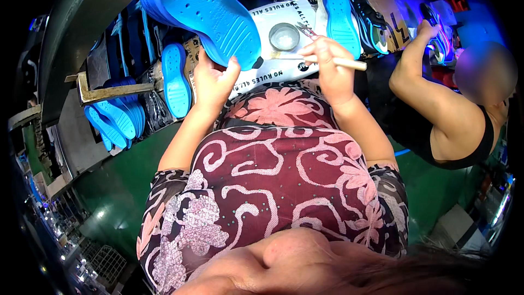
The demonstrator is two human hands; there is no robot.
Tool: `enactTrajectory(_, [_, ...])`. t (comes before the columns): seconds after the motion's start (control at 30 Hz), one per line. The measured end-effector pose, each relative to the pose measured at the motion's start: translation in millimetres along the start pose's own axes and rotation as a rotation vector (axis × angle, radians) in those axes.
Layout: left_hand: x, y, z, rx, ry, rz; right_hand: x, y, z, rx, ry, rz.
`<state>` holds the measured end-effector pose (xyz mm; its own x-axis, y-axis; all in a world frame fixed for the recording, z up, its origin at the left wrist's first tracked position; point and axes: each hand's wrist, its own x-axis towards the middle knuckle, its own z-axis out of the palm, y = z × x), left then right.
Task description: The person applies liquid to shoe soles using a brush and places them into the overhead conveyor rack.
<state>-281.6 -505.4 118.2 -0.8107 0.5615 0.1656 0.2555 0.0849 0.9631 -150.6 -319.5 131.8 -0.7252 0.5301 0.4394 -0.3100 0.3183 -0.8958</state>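
Note:
A large light-blue shoe sole [210, 19], dotted with small holes and ribbed near one end, is raised close to view. My left hand [213, 79] grips its near end, thumb on the edge. My right hand [332, 65] is closed round a brush [352, 64] with a pale handle, its thin tip pointing left toward the sole. Just beyond that tip stands a small round bowl [284, 37] holding something pale. Red-handled scissors or pliers [309, 31] lie beside the bowl, partly behind my right fingers.
Under the bowl is a white printed sheet [262, 79]. Blue soles lie at left [176, 79] and right [341, 19], with more stacked soles [117, 117] far left. Black shoes [371, 22] sit right. Nearby, a co-worker's hand [428, 30] holds a shoe [443, 43].

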Motion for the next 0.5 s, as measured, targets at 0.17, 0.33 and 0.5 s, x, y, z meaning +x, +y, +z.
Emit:
enactTrajectory(0.17, [0.0, 13.5, 12.0, 0.045, 0.073, 0.107, 3.7, -2.6, 10.3, -0.175, -0.109, -0.264])
enactTrajectory(0.33, [0.0, 10.8, 13.4, 0.049, 0.058, 0.208, 5.6, 4.1, 19.1, -0.232, -0.101, -0.323])
enactTrajectory(0.5, [0.7, 10.3, 9.4, 0.228, 0.006, 0.312, 5.1, 1.4, 8.4, -0.328, -0.124, -0.339])
